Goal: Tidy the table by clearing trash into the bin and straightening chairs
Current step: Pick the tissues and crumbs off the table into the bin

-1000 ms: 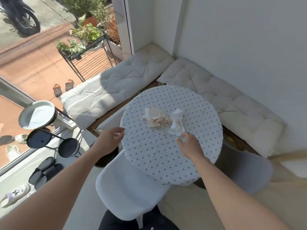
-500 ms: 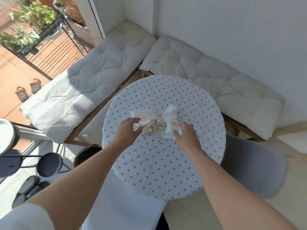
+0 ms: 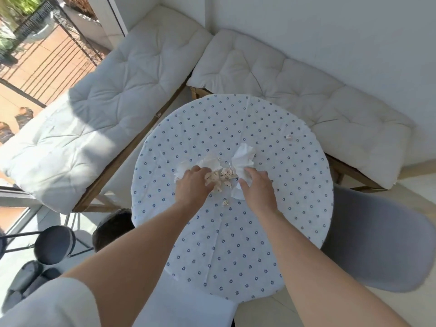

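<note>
Paper trash — crumpled tissues (image 3: 243,159) and beige scraps (image 3: 221,177) at worktop (image 3: 236,244) centre: light, soft, likely loose-shedding. 2 hands, left hand (image 3: 192,185) and right hand (image 3: 257,187), spread, cupping the flanks — gather from outside.

No legible text or labels anywhere.

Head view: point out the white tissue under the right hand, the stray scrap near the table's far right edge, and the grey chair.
white tissue (image 3: 244,155), head view, upper flared part.
stray scrap (image 3: 288,137), head view, its middle.
grey chair (image 3: 377,241), head view, seat middle.
</note>
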`<state>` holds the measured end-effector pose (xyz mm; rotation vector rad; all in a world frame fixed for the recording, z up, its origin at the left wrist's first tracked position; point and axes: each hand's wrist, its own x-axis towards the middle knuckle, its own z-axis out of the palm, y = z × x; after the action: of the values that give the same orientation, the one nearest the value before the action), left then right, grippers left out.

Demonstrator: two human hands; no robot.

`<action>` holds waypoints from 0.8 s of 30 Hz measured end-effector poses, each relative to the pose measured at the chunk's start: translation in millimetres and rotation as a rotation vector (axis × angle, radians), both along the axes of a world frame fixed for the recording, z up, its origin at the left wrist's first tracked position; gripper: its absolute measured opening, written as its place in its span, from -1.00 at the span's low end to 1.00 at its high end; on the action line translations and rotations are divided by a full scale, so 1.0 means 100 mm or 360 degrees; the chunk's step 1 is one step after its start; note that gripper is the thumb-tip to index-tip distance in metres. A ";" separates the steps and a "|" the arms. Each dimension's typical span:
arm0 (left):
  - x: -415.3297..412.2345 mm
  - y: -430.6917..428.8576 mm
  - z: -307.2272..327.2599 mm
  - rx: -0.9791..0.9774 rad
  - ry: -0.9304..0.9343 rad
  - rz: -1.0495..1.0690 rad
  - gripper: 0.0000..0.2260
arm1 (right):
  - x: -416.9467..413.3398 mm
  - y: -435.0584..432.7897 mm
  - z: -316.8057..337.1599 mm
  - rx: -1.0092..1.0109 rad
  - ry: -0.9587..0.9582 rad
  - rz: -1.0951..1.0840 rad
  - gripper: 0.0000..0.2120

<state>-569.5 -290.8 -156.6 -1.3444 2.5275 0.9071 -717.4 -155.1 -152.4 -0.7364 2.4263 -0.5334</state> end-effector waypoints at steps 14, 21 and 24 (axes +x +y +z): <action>0.40 -0.05 0.45 0.0047 0.0412 0.0073 -0.68 | 0.22 0.23 0.48 -0.0140 0.0163 -0.0196 -0.80; 0.71 -0.07 1.03 0.0188 0.0632 0.0048 -0.74 | 0.56 0.49 1.06 -0.0195 0.0197 -0.0238 -0.81; 0.78 -0.06 1.15 0.0301 0.0670 0.0110 -0.86 | 0.76 0.59 1.23 -0.0199 0.0187 -0.0243 -0.81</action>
<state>-491.3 -296.6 -41.6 -1.3017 2.6025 1.5442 -641.3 -96.6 -29.1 -0.6524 2.5916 -0.7260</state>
